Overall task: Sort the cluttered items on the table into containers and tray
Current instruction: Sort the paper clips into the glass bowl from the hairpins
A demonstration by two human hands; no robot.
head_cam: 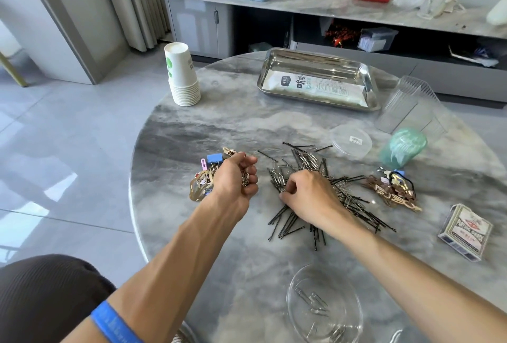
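Left hand: the left hand is curled up and holds a small bunch of paper clips in its fingers. It is just above the desk, beside a little heap of hair clips.
Right hand: the right hand rests on the big pile in the middle. Its fingertips are bent and pinch a paper clip at the left edge of the pile.
Big pile: black hair pins and silver paper clips lie mixed up in the middle of the desk.
Left heap: gold and pink hair clips with a blue binder clip sit to the left, partly under the left hand.
Right heap: brown and gold hair clips with a black hair tie lie to the right of the big pile, near it.
Clear bowl: a clear bowl is at the near edge of the desk. A few paper clips are inside it.
Tray: a shiny metal tray is at the far side. A white packet lies in it.
Cups: a stack of paper cups stands upside down at the far left.
Other tubs: a clear lid, a green cup and a tall clear tub are at the right.
Cards: a box of playing cards lies near the right edge.
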